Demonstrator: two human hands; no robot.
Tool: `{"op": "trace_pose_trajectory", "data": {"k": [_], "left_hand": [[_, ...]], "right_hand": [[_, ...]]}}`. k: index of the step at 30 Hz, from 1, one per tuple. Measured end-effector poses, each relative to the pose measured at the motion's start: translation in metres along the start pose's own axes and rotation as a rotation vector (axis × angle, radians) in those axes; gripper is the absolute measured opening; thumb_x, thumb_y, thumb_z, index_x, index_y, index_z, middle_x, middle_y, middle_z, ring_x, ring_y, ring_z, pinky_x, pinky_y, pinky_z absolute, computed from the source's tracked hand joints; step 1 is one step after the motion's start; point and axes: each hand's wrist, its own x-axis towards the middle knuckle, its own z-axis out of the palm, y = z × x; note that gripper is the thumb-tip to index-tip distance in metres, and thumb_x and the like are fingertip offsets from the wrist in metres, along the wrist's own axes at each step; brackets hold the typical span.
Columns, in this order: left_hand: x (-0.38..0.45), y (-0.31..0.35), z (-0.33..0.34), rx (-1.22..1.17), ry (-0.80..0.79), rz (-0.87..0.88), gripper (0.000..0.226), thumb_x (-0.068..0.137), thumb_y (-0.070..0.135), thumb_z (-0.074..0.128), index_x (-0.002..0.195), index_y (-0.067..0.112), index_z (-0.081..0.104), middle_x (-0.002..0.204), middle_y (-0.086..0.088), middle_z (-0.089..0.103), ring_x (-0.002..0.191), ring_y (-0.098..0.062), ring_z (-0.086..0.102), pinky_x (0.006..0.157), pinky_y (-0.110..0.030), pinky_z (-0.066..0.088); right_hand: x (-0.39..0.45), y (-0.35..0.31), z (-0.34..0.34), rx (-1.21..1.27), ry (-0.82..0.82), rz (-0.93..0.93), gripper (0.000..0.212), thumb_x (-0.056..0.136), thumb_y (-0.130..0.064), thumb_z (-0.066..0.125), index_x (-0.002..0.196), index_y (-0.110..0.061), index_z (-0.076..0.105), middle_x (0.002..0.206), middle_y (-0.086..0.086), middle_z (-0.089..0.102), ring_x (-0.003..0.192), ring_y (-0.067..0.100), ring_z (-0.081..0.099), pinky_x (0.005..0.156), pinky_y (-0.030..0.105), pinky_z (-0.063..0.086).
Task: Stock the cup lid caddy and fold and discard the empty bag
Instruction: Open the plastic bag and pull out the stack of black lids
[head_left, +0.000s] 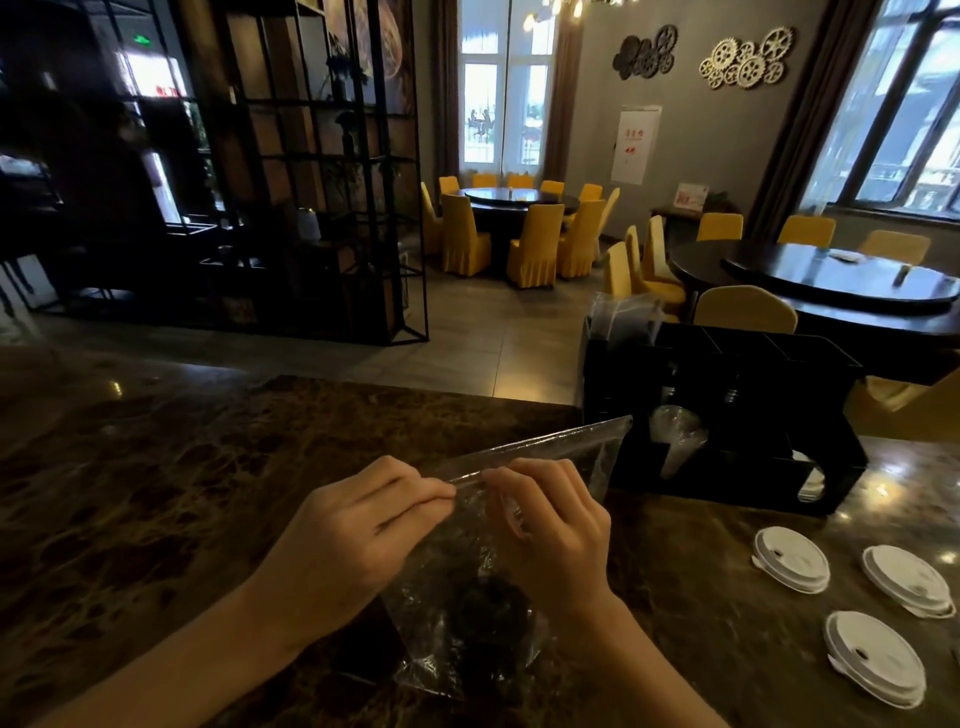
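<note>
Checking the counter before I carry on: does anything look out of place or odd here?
Three stacks of white lids lie loose on the counter, outside the black caddy. Both hands pinch the bag's top edge.

Both bare forearms reach in from the bottom edge and meet at the middle. The left hand (358, 525) curls knuckles-up, its grip pinched shut; the right hand (553, 525), just beside it, pinches likewise, fingertips nearly touching.

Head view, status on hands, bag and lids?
Both hands, left and right, pinch the clear bag top edge. Dark lids inside. Three white lid stacks beside caddy. Nothing blocking.
</note>
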Motion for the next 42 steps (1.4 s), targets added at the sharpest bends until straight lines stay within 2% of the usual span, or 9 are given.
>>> {"op": "trace_pose_trajectory", "data": {"k": [3, 5, 8, 14, 19, 29, 34, 38, 42], "left_hand": [[0.004, 0.006, -0.002, 0.009, -0.063, -0.02, 0.027, 0.091, 0.017, 0.055, 0.106, 0.01, 0.077, 0.106, -0.002, 0.075, 0.095, -0.016, 0.066, 0.082, -0.02, 0.057], [0.009, 0.012, 0.001, 0.027, -0.102, -0.027, 0.025, 0.09, 0.017, 0.061, 0.11, 0.013, 0.075, 0.111, -0.002, 0.074, 0.1, -0.018, 0.066, 0.083, -0.025, 0.058], [0.019, 0.019, 0.004, 0.041, -0.144, -0.046, 0.03, 0.08, 0.011, 0.073, 0.11, 0.013, 0.076, 0.109, -0.003, 0.074, 0.098, -0.021, 0.069, 0.079, -0.031, 0.06], [0.025, 0.018, 0.003, -0.032, -0.112, -0.075, 0.017, 0.09, 0.011, 0.067, 0.102, 0.008, 0.078, 0.101, -0.005, 0.075, 0.09, -0.017, 0.068, 0.072, -0.024, 0.059], [0.023, 0.018, 0.003, -0.019, -0.089, -0.086, 0.022, 0.09, 0.008, 0.059, 0.098, 0.008, 0.08, 0.1, -0.004, 0.076, 0.09, -0.017, 0.069, 0.074, -0.021, 0.058], [0.043, 0.031, 0.013, 0.03, -0.132, -0.116, 0.025, 0.084, 0.013, 0.078, 0.108, 0.017, 0.074, 0.108, 0.001, 0.073, 0.093, -0.015, 0.067, 0.069, -0.03, 0.057], [0.055, 0.032, 0.014, 0.044, -0.109, -0.129, 0.014, 0.086, 0.009, 0.069, 0.097, 0.013, 0.077, 0.095, -0.002, 0.075, 0.08, -0.016, 0.068, 0.062, -0.03, 0.058], [0.053, 0.031, 0.011, 0.014, -0.099, -0.111, 0.018, 0.091, 0.012, 0.061, 0.094, 0.01, 0.079, 0.094, -0.004, 0.076, 0.082, -0.016, 0.07, 0.064, -0.026, 0.059], [0.05, 0.031, 0.014, 0.024, -0.078, -0.096, 0.021, 0.093, 0.013, 0.06, 0.093, 0.007, 0.08, 0.094, -0.006, 0.078, 0.082, -0.017, 0.072, 0.067, -0.024, 0.06]], "right_hand": [[-0.002, 0.004, 0.0, 0.028, -0.008, 0.006, 0.008, 0.096, -0.02, 0.073, 0.096, -0.012, 0.074, 0.088, 0.006, 0.074, 0.072, 0.015, 0.064, 0.053, 0.026, 0.051], [-0.003, 0.005, -0.001, 0.066, -0.013, 0.016, 0.01, 0.096, -0.021, 0.074, 0.095, -0.011, 0.075, 0.089, 0.006, 0.073, 0.073, 0.016, 0.064, 0.054, 0.026, 0.051], [-0.004, 0.004, -0.001, 0.116, -0.022, 0.027, 0.013, 0.093, -0.02, 0.077, 0.102, -0.015, 0.069, 0.091, 0.005, 0.073, 0.076, 0.014, 0.063, 0.058, 0.024, 0.05], [-0.003, 0.013, -0.004, 0.134, -0.031, 0.014, 0.011, 0.094, -0.023, 0.076, 0.098, -0.014, 0.071, 0.089, 0.005, 0.074, 0.073, 0.015, 0.064, 0.056, 0.027, 0.051], [-0.003, 0.025, -0.007, 0.079, -0.016, 0.002, 0.013, 0.096, -0.019, 0.074, 0.089, -0.01, 0.08, 0.086, 0.006, 0.074, 0.07, 0.014, 0.064, 0.054, 0.024, 0.05], [-0.002, 0.035, -0.01, 0.159, -0.026, 0.011, 0.009, 0.094, -0.022, 0.076, 0.096, -0.014, 0.073, 0.089, 0.004, 0.073, 0.072, 0.013, 0.062, 0.054, 0.025, 0.049], [-0.001, 0.037, -0.011, 0.175, -0.047, 0.008, 0.014, 0.096, -0.024, 0.073, 0.093, -0.011, 0.077, 0.088, 0.005, 0.074, 0.07, 0.014, 0.064, 0.053, 0.027, 0.05], [0.004, 0.042, -0.016, 0.155, -0.035, -0.009, 0.025, 0.099, -0.026, 0.068, 0.087, -0.008, 0.081, 0.085, 0.005, 0.075, 0.067, 0.013, 0.063, 0.053, 0.025, 0.048], [0.005, 0.049, -0.017, 0.127, -0.016, -0.021, 0.021, 0.097, -0.021, 0.07, 0.086, -0.008, 0.082, 0.083, 0.006, 0.075, 0.067, 0.013, 0.064, 0.057, 0.021, 0.047]]}}
